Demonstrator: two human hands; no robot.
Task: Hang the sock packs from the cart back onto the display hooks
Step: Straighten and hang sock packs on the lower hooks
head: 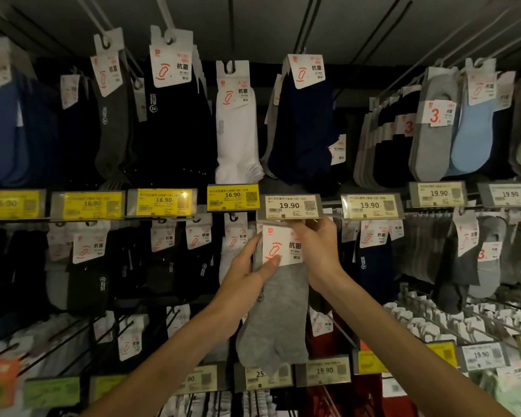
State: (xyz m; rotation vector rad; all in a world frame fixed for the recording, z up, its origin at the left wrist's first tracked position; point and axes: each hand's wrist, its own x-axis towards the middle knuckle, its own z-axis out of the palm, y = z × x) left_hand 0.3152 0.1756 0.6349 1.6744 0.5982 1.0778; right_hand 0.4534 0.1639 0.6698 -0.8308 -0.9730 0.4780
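Note:
A grey sock pack (278, 299) with a white card header hangs in front of the middle display row, just under a 19.90 price tag (290, 206). My left hand (247, 278) holds its left side, thumb across the lower edge of the card. My right hand (321, 251) grips the card's upper right corner, right under the price tag. The hook behind the card is hidden by the tag and my fingers. The cart is out of view.
Rows of sock packs on hooks fill the wall: black and grey packs (175, 115) at left, a white pack (236, 127), navy packs (304, 127), light blue and grey ones (469, 130) at right. Price tag rails (163, 203) jut forward. Bare hooks (433, 320) stick out lower right.

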